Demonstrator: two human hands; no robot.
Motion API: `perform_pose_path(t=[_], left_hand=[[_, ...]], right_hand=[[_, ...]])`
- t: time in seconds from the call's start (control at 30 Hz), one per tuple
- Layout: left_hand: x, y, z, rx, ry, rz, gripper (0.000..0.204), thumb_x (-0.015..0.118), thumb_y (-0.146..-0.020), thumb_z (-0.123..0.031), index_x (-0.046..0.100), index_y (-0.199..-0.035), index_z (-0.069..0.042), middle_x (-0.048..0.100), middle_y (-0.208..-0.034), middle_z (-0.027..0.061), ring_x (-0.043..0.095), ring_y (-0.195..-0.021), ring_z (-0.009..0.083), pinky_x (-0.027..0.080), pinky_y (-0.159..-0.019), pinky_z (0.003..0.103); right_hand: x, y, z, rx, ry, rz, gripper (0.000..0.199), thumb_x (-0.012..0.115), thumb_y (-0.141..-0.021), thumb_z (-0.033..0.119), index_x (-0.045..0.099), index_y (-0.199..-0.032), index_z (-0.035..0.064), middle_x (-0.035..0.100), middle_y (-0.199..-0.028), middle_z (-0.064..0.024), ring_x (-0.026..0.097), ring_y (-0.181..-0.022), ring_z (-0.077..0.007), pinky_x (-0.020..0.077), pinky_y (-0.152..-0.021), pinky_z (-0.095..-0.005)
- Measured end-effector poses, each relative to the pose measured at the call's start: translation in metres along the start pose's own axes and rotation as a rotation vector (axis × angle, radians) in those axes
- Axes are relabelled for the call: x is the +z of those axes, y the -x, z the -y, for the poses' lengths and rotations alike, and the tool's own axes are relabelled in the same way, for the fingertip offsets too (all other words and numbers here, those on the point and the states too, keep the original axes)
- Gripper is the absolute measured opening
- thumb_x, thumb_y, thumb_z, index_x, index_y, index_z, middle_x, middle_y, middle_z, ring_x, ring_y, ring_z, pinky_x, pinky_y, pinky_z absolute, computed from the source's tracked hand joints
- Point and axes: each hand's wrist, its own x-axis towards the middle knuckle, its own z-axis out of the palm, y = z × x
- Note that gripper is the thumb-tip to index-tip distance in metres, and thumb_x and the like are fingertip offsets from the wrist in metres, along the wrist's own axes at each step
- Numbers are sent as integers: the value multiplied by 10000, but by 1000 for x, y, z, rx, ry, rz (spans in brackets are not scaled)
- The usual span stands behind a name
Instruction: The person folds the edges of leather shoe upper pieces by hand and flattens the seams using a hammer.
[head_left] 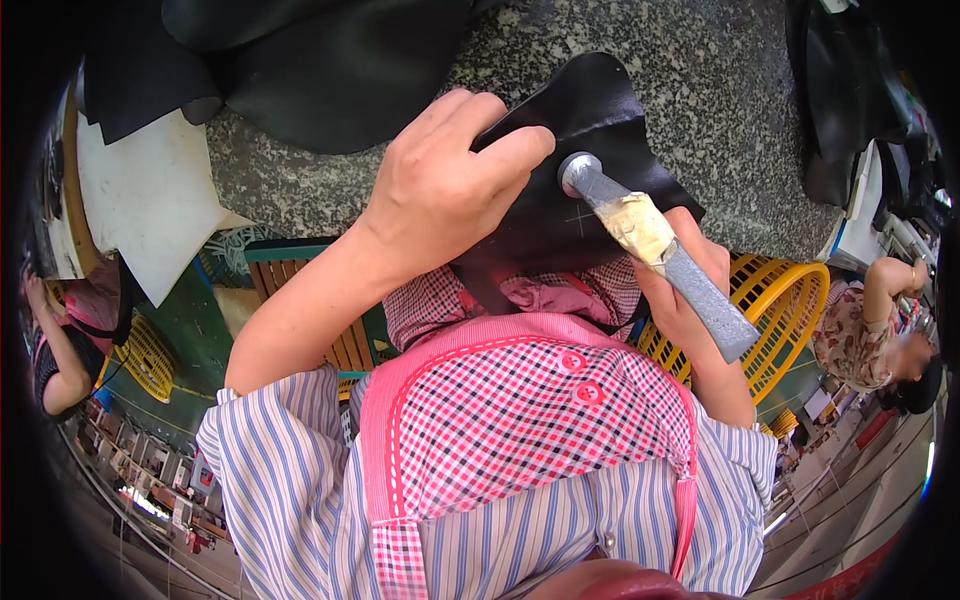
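A black leather piece (595,105) lies on the speckled stone slab (725,90), its near part hanging over the edge toward my lap. My left hand (445,165) is closed on the leather's left edge, thumb and fingers pinched together. In my right hand (690,265) is a hammer (705,300), held over the right part of the leather. Its grey metal head has a round face at the far end and yellowish tape wrapped round the middle. The handle is hidden under the head and hand. Whether the face touches the leather I cannot tell.
Larger black leather sheets (310,85) are piled at the far left, beside a white sheet (150,190). More black leather (850,100) hangs at the right edge. A yellow plastic basket (800,310) stands below the slab. Other people sit at left (65,350) and right (860,330).
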Motion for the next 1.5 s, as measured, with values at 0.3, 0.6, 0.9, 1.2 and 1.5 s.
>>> perform_pose_path(t=[0.3, 0.6, 0.9, 1.2, 1.5], left_hand=[[-11, 14, 13, 48, 72, 4, 266, 678, -615, -48, 660, -876, -95, 513, -696, 60, 538, -621, 218, 448, -516, 313], [-17, 6, -5, -237, 9, 75, 218, 680, -683, -8, 671, -890, -77, 568, -720, 82, 565, -613, 219, 444, -524, 284], [-16, 21, 9, 40, 38, 5, 255, 649, -637, -42, 639, -892, -51, 538, -778, 93, 559, -687, 242, 478, -577, 320], [-16, 16, -4, -25, -106, 81, 241, 610, -668, -36, 594, -907, -3, 468, -783, 105, 520, -725, 244, 470, -641, 321], [-14, 17, -4, -123, -26, 23, 224, 683, -703, -63, 622, -918, -64, 535, -852, 148, 558, -732, 295, 468, -629, 353]], right_hand=[[0, -2, 0, -7, -3, 44, 126, 615, -804, 100, 523, -839, 22, 525, -644, -115, 585, -570, -281, 415, -506, -302], [4, -4, 1, -21, 3, 34, 125, 610, -797, 97, 522, -847, 23, 521, -642, -115, 580, -575, -288, 415, -511, -307], [3, -5, 3, -19, 9, 42, 111, 602, -800, 86, 524, -842, 19, 508, -646, -100, 562, -553, -267, 405, -502, -295], [2, -5, 6, -6, 26, 34, 110, 606, -798, 83, 527, -834, 15, 516, -631, -97, 567, -542, -237, 407, -506, -283], [-5, -36, 39, -300, -20, -314, 171, 625, -817, 133, 524, -832, -4, 550, -700, -123, 543, -569, -155, 409, -526, -276]])
